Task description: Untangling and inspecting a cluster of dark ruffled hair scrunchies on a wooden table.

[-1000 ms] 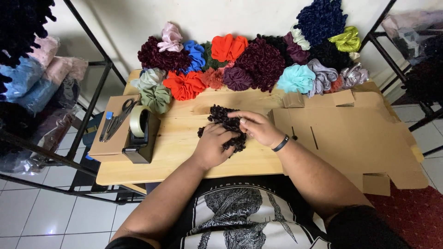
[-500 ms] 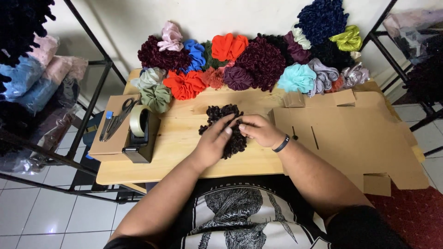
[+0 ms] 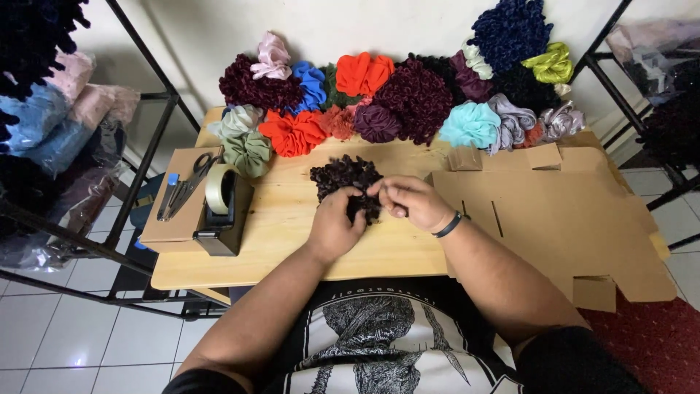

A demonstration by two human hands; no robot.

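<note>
**Dark scrunchie worked between both hands**

The dark ruffled scrunchie (image 3: 348, 182) lies mid-table on the wooden table (image 3: 284, 219). The left hand (image 3: 334, 228) curls its fingers into its near edge; the right hand (image 3: 408, 201) pinches the ruffles. It looks light, soft and floppy, best gripped by bunched fabric. Behind lies a scrunchie pile (image 3: 394, 95); a tape dispenser (image 3: 220, 211) stands left, flat cardboard (image 3: 561, 219) right.

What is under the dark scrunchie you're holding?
Bare wooden table shows around the dark maroon scrunchie. The left hand and right hand grip its near edge, hiding whatever lies directly beneath.
</note>
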